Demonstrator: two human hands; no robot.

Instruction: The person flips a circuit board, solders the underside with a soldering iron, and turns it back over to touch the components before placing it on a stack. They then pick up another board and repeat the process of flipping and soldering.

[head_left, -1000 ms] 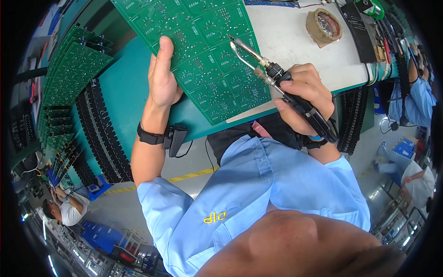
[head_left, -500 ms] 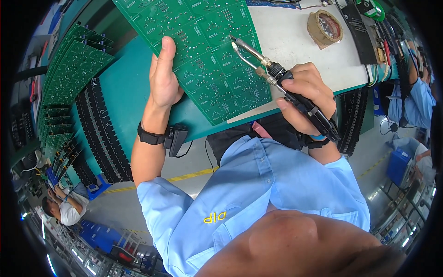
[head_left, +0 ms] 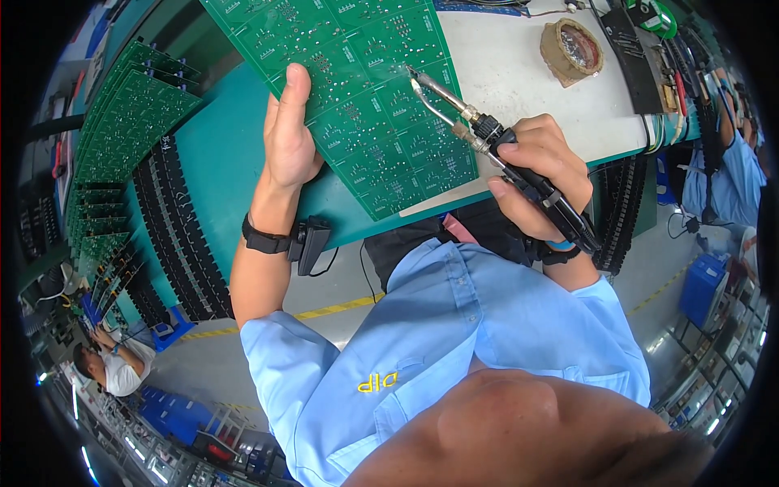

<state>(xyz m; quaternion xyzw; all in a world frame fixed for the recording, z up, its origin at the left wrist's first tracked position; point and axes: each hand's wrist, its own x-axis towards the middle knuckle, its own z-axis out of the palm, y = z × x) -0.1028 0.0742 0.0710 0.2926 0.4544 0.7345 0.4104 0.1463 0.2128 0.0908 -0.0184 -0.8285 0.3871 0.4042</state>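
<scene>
A large green circuit board (head_left: 369,134), dotted with solder joints in a repeated pattern, is tilted over the bench. My left hand (head_left: 288,142) grips its left edge, thumb on the upper face and fingers hidden beneath. In my right hand (head_left: 544,174) is a black-handled soldering iron (head_left: 489,127), my fingers wrapped round the grip. A thin curved metal tube runs beside its barrel, ending close to the tip. That tip points at a joint near the middle of the board; whether it touches, I cannot tell.
Upright green boards (head_left: 134,122) stand in a black slotted rack (head_left: 182,231) at left. On the white bench surface (head_left: 507,65) sits a round brown-rimmed container (head_left: 572,50). A green solder spool (head_left: 653,16) is at far right. Co-workers (head_left: 122,361) sit farther off on both sides.
The iron's tip and tube have shifted very slightly right and toward me over the board. My left hand and the board have hardly moved.
</scene>
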